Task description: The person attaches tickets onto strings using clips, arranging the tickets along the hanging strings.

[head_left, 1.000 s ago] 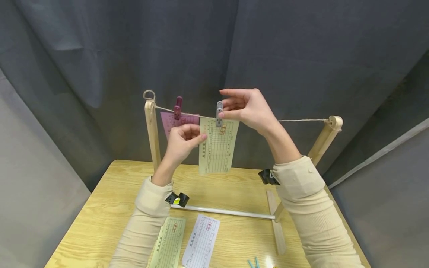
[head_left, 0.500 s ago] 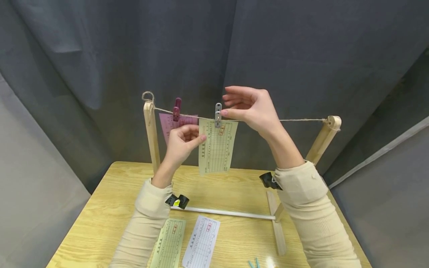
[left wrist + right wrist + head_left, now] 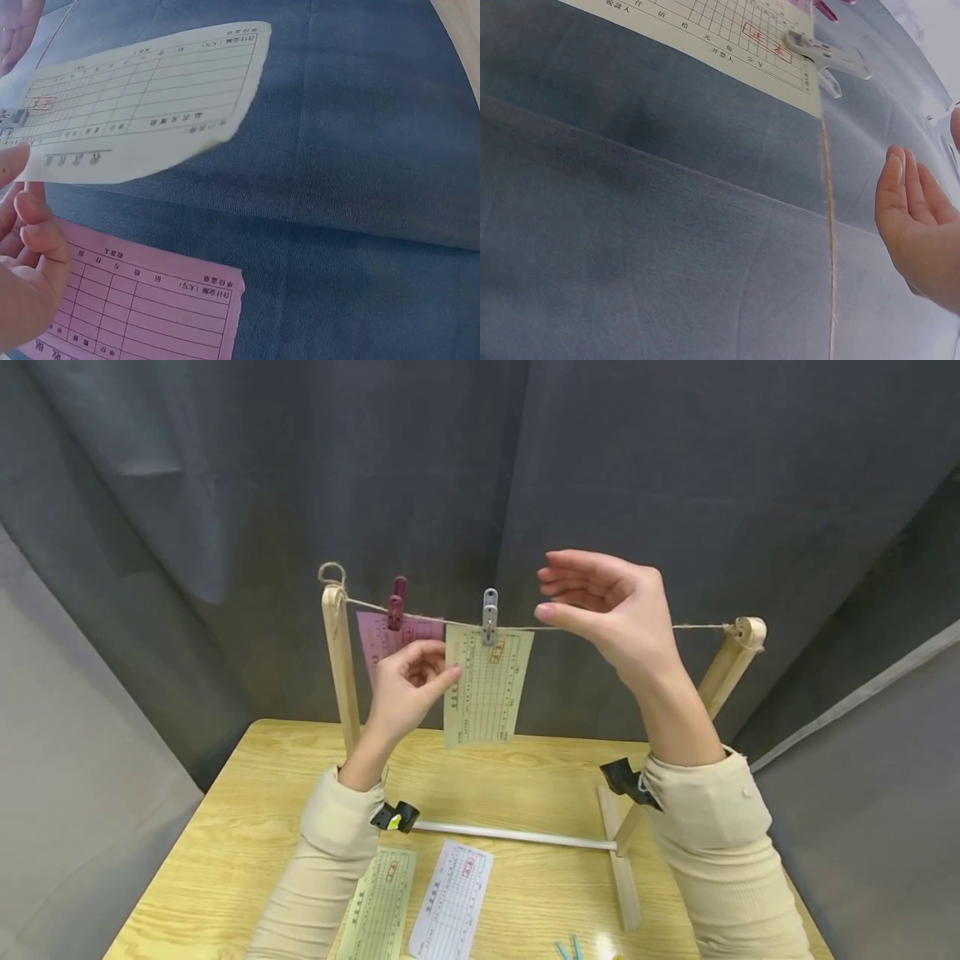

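The left hand pinches the left edge of the yellow slip, one of two ruled paper slips hung by two plastic pegs on one twine line, while the right hand, fingers loosely spread and empty, hovers just right of the grey peg.

The right hand has let go of the grey clothespin and drawn away toward 3 o'clock along the twine, fingers loosely spread. That forearm and its wrist camera have shifted toward 3 o'clock too.
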Tool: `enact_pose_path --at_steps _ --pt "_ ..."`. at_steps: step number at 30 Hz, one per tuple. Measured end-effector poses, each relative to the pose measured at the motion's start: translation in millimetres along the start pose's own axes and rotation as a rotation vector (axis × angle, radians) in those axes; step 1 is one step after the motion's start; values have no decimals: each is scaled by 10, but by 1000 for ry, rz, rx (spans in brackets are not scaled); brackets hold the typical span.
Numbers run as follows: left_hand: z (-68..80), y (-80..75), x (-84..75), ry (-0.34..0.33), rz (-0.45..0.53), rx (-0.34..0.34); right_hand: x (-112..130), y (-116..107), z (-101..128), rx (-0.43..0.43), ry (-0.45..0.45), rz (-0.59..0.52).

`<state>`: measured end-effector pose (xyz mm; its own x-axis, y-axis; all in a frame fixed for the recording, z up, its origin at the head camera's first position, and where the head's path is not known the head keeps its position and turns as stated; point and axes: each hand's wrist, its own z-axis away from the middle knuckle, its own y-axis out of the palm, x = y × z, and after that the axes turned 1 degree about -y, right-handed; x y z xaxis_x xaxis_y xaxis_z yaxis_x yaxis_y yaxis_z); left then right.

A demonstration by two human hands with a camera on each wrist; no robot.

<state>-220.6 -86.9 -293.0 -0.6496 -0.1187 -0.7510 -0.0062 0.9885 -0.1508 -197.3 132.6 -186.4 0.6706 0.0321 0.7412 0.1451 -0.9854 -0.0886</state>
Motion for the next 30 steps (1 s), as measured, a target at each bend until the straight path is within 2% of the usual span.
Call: enact_pose_path --at_steps 3,6,14,23,30 --pt "25 -12 -123 23 -21 -5 32 -24 41 6 3 -37" --pt "53 -29 -151 45 -32 -11 47 -50 82 9 3 -48" --pt "157 -92 116 85 -39 -41 42 -134 235 -3 13 -23" --pt "307 -152 84 136 -31 -12 24 -241 477 21 -44 -95" --pt "424 -226 41 145 -45 17 -68 -357 685 67 -57 -47"
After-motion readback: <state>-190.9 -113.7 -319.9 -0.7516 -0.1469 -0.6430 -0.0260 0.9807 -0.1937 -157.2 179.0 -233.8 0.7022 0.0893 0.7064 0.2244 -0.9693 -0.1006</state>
